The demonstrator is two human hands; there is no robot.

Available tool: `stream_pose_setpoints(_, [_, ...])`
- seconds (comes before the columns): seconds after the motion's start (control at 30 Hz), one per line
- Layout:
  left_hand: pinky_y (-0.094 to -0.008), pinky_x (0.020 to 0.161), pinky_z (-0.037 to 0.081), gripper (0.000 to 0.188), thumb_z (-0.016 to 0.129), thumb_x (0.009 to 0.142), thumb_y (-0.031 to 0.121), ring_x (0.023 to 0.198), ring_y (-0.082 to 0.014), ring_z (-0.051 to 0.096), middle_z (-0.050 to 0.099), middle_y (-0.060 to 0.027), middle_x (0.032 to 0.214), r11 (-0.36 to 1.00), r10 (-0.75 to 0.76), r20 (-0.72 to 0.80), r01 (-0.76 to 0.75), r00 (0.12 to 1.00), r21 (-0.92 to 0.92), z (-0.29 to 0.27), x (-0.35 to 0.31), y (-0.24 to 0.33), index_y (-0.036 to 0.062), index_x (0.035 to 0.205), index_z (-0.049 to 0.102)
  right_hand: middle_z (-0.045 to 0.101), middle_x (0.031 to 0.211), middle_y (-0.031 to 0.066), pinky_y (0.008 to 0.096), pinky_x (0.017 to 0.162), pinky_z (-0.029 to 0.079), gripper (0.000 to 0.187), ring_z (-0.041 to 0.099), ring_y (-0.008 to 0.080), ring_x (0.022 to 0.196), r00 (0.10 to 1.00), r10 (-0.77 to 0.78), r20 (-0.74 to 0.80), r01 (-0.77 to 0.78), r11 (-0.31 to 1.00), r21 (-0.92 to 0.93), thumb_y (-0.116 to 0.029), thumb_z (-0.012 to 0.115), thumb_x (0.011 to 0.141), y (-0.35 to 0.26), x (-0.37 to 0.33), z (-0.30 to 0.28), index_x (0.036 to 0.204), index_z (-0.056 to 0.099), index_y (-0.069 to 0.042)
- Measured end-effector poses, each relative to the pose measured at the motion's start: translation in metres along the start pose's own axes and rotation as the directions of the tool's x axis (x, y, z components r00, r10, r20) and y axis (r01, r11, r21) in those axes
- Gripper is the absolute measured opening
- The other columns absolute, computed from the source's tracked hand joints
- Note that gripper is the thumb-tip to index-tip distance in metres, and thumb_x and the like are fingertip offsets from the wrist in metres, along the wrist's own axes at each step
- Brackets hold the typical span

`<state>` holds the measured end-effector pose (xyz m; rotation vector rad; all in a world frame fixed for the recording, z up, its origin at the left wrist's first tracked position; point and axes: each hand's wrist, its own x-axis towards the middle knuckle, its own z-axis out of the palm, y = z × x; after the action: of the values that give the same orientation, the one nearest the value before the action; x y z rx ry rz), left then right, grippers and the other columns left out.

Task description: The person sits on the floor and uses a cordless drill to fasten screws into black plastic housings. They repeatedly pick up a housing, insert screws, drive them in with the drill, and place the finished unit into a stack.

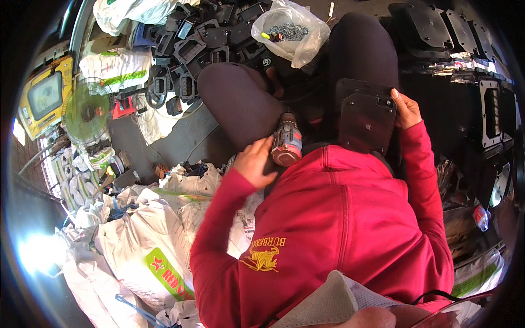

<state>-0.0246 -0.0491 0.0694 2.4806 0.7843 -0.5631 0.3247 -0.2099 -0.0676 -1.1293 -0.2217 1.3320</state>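
Observation:
A flat black panel (367, 117) with rounded corners and small holes rests upright against my right thigh. My right hand (407, 111) grips its right edge, thumb on the near face and the other fingers behind. In my lap sits a cordless drill (286, 141), grey and red, its chuck pointing away from me. Close beside the drill's left side is my left hand (254, 164), fingers stretched and thumb apart. Whether its fingertips touch the drill I cannot tell. The drill's lower part is hidden.
Beyond my knees stands a clear plastic bag (298, 27) of small metal screws. Several black plastic frames (190, 49) are heaped at the far left. Black panelled housings (424, 27) line the right. White sacks (142, 235) crowd my left, near a green fan (87, 111).

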Motion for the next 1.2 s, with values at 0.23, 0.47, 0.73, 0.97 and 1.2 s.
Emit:
stream_pose_setpoints(0.23, [-0.0395,0.091,0.048,0.063,0.070,0.067,0.011,0.106,-0.0374,0.059,0.050,-0.0165,0.132,0.950,-0.145,-0.154,0.094,0.977,-0.298,0.024,0.009,-0.005,0.0078,0.128,0.053,0.063,0.082,-0.0005,0.0227,0.073,0.045,0.033,0.055,0.0064,0.077,1.000,-0.011,-0.020,0.007,0.984,-0.176,-0.031,0.058,0.095,0.003,0.010,-0.003,0.088,0.068,0.000])
stream_pose_setpoints(0.47, [-0.0333,0.094,0.048,0.063,0.073,0.073,0.010,0.110,-0.0234,0.060,0.060,-0.0149,0.121,0.522,-0.036,-0.362,-0.291,0.932,-0.802,-0.057,0.009,0.041,0.0024,0.131,0.049,0.060,0.072,-0.0044,0.0227,0.068,0.042,0.038,0.050,0.0030,0.072,0.989,-0.109,-0.104,0.063,0.926,-0.373,-0.036,0.058,0.094,0.005,0.005,0.008,0.082,0.068,-0.001])
stream_pose_setpoints(0.73, [-0.0278,0.088,0.051,0.079,0.076,0.073,0.002,0.099,-0.0172,0.064,0.063,-0.0134,0.113,0.536,-0.045,0.064,0.078,0.997,-0.840,-0.069,0.054,0.082,0.0019,0.141,0.035,0.058,0.068,-0.0051,0.0233,0.062,0.042,0.041,0.048,0.0024,0.067,0.984,-0.122,-0.128,0.080,0.952,-0.295,-0.039,0.060,0.093,-0.002,0.002,0.021,0.081,0.070,-0.001])
stream_pose_setpoints(0.97, [-0.0274,0.087,0.052,0.083,0.078,0.070,0.002,0.098,-0.0170,0.065,0.064,-0.0122,0.112,0.685,0.056,0.027,-0.019,0.998,-0.728,-0.067,0.061,0.088,0.0052,0.141,0.035,0.060,0.066,-0.0035,0.0253,0.059,0.044,0.042,0.049,0.0037,0.064,0.990,-0.079,-0.117,0.039,0.950,-0.311,-0.040,0.060,0.092,-0.006,0.000,0.016,0.084,0.070,0.000])
stream_pose_setpoints(1.2, [-0.0273,0.085,0.052,0.082,0.078,0.070,0.002,0.096,-0.0171,0.066,0.065,-0.0114,0.111,0.618,0.042,0.010,-0.018,0.999,-0.786,-0.068,0.060,0.095,0.0070,0.141,0.036,0.060,0.066,-0.0028,0.0260,0.057,0.044,0.041,0.050,0.0039,0.062,0.989,-0.083,-0.124,0.044,0.957,-0.287,-0.039,0.061,0.092,-0.006,-0.002,0.020,0.084,0.070,0.000])
